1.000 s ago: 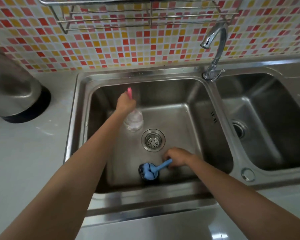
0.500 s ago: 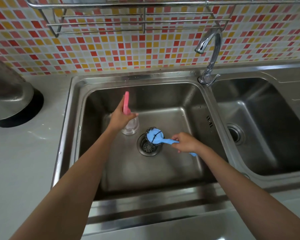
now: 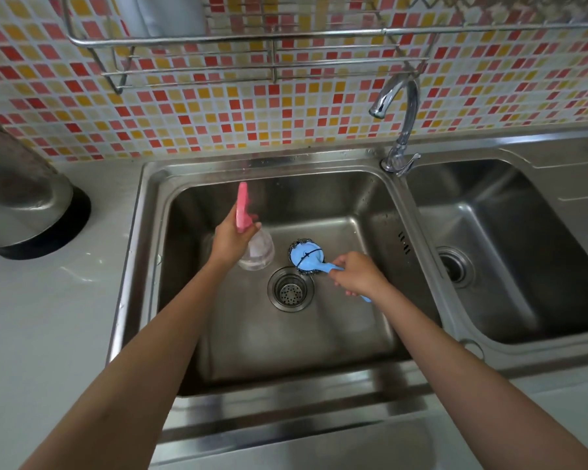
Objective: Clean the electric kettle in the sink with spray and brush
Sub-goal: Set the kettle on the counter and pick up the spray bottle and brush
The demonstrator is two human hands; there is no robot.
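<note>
The brush [image 3: 307, 256] lies with its long axis from 10 to 4 o'clock, blue head toward 10. The right hand [image 3: 357, 274] is clenched round the handle. It covers the handle's middle, and only the tail shows at 4 o'clock of the hand. The head hangs at 1 o'clock of the drain [image 3: 290, 290] in the sink [image 3: 319, 176]; its bristles are hard to make out.

The left hand [image 3: 233, 240] grasps the spray bottle [image 3: 259, 254] and hides its neck. The pink nozzle points to 12 o'clock.

The kettle [image 3: 21, 198] stands on the bench [image 3: 48, 317] at 9 o'clock of the sink, cut off by the frame edge.
</note>
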